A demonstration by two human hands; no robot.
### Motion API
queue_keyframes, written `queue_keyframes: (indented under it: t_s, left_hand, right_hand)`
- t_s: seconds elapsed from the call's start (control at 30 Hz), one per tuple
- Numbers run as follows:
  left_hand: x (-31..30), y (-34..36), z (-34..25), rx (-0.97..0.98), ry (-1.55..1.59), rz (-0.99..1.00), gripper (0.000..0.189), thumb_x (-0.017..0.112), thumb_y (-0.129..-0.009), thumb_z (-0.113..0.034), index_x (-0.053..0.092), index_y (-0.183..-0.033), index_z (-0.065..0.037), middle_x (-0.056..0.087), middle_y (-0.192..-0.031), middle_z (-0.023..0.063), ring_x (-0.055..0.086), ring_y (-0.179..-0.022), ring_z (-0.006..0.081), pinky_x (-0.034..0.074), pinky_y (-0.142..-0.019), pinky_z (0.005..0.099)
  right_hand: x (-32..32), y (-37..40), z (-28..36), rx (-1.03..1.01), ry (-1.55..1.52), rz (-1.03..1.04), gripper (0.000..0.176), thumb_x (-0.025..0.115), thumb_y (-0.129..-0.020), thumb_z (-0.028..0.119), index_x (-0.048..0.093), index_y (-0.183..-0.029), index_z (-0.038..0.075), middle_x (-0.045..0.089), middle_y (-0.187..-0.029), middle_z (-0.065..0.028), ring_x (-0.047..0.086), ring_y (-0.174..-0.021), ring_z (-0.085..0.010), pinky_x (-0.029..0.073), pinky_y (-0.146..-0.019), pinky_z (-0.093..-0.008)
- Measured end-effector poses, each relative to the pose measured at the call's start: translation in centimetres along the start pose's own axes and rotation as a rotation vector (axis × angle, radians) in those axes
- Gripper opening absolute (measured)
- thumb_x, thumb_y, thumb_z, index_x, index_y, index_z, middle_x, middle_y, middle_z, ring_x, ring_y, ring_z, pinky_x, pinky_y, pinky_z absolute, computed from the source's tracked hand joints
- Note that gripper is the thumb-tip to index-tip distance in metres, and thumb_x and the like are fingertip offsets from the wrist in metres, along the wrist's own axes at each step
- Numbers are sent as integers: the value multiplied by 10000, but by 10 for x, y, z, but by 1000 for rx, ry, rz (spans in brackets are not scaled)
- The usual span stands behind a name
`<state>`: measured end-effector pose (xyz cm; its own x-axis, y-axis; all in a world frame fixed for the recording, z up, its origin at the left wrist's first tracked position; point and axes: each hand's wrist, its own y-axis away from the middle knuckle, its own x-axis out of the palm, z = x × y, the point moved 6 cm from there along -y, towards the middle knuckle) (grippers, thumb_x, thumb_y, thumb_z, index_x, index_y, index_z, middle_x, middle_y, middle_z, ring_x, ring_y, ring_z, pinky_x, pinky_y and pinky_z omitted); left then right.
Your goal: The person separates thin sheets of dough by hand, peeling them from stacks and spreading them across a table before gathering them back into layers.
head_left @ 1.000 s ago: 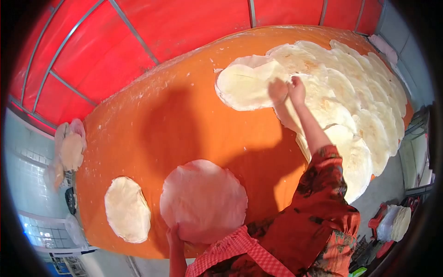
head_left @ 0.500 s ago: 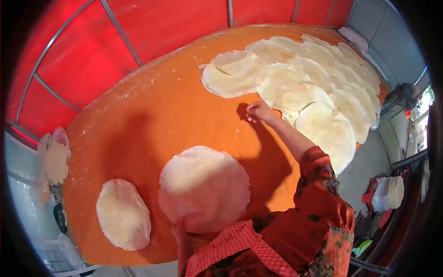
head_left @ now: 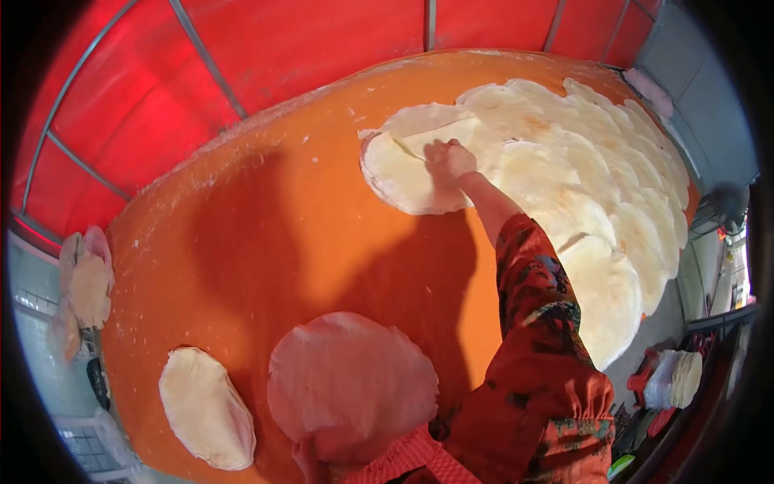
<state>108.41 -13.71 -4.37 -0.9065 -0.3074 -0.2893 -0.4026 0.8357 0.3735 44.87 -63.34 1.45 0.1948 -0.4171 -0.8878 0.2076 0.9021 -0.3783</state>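
Note:
My right hand [head_left: 453, 160] is on a thin round flatbread [head_left: 403, 181] at the left end of the overlapping spread. Its fingers are closed at a raised or folded edge of the bread, though the fingertips are partly hidden. Near my body, my left hand [head_left: 308, 458] grips the near left edge of another round flatbread [head_left: 351, 379], which lies in shadow. Most of the left fingers are hidden by that bread. An oval-looking stack of flatbreads [head_left: 207, 407] lies to the left on the orange cloth [head_left: 339, 258].
Many overlapping flatbreads [head_left: 597, 185] cover the right side of the table. Red panels [head_left: 322, 48] with metal bars stand behind it. More flatbreads [head_left: 90, 290] hang at the left edge. A bagged flatbread stack [head_left: 676, 379] stands beyond the right side.
My right hand has moved forward from the bare cloth onto the leftmost flatbread of the spread. The flatbread at my left hand is nearer my body. The view has shifted slightly.

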Motion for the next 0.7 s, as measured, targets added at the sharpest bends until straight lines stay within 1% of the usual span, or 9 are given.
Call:
queue_keyframes:
  t_s: [0.03, 0.13, 0.2, 0.33, 0.4, 0.47, 0.57, 0.63, 0.7]
  left_hand:
    - [-5, -1, 4, 79, -149, -6, 188, 567, -834, -143, 628, -865, 33, 643, -834, 84, 609, -751, 189, 496, -665, 311]
    - [-5, -5, 18, -27, -4, -20, 189, 565, -835, -144, 627, -859, 33, 642, -834, 82, 607, -750, 187, 496, -664, 310]
    - [-10, -8, 32, -105, 103, -31, 189, 563, -835, -144, 626, -855, 33, 640, -834, 82, 606, -749, 185, 495, -662, 310]
    - [-18, -10, 48, -154, 162, -42, 191, 560, -836, -146, 625, -847, 33, 638, -835, 80, 603, -746, 183, 494, -660, 309]
    - [-23, -10, 54, -164, 188, -48, 192, 559, -837, -146, 624, -843, 34, 637, -835, 79, 602, -745, 181, 494, -659, 308]
    - [-31, -9, 66, -164, 221, -45, 193, 558, -837, -147, 624, -840, 34, 636, -836, 79, 601, -744, 180, 493, -658, 308]
    - [-31, -5, 61, -111, 181, -34, 199, 556, -841, -154, 623, -836, 34, 633, -834, 77, 599, -747, 177, 492, -657, 308]
    - [-14, 4, 28, -51, 117, -32, 211, 556, -846, -166, 622, -837, 34, 630, -831, 74, 598, -753, 173, 490, -657, 310]
    - [8, 8, -18, 12, 50, -17, 222, 556, -852, -179, 622, -839, 33, 627, -829, 72, 597, -760, 169, 489, -658, 311]
  right_hand:
    - [13, -2, 0, -53, 15, 12, 331, 586, -789, 257, 617, -1094, 133, 651, -923, -111, 637, -903, -302, 519, -754, -394]
    - [25, -5, -1, -2, 52, 54, 425, 595, -788, 276, 566, -1194, 154, 639, -892, -115, 643, -874, -305, 523, -730, -399]
    - [33, -9, -5, -25, 39, 47, 404, 580, -805, 266, 569, -1191, 148, 637, -912, -120, 644, -869, -310, 522, -731, -414]
    - [51, -38, -13, -144, 76, -19, 369, 534, -847, 203, 560, -1209, 133, 636, -950, -140, 643, -840, -345, 524, -733, -443]
    - [34, -86, -13, 90, -5, 69, 421, 523, -861, 198, 509, -1275, 129, 616, -1061, -178, 614, -966, -347, 501, -838, -439]
    - [5, -100, 12, -151, -324, -516, 488, 554, -845, 153, 455, -1321, 114, 544, -1194, -219, 540, -1106, -352, 440, -958, -410]
    - [-25, -78, 68, -100, -542, -468, 523, 573, -858, 81, 398, -1350, 105, 464, -1316, -196, 446, -1263, -315, 381, -1025, -369]
    - [-24, -18, 134, 51, -1785, 42, 299, 566, -909, 172, 493, -1196, 134, 521, -1086, -59, 477, -943, -171, 412, -789, -281]
    - [-9, 72, 184, 430, -2126, 228, 158, 551, -945, 265, 563, -1069, 167, 571, -953, 32, 467, -726, -65, 385, -623, -220]
